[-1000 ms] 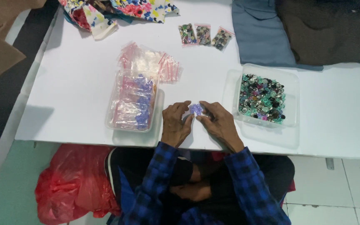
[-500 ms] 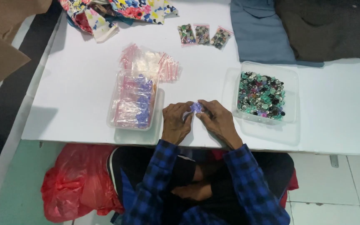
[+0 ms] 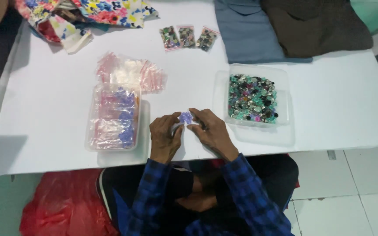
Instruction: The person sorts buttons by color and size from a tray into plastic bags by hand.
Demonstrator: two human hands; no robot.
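- Little has changed over the last second: both hands stay together at the bench's (image 3: 45, 109) near edge, so the work on the small purple packet (image 3: 185, 117) appears to be continuing.
- The left hand (image 3: 165, 136) and right hand (image 3: 211, 131) pinch the packet between fingertips, wrists resting low.
- 2 clear tubs flank them: packets left (image 3: 112, 117), mixed buttons right (image 3: 253, 97).

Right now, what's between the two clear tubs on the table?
Head view: both hands, left hand and right hand, pinching a small purple packet over bare white table, between tubs and.
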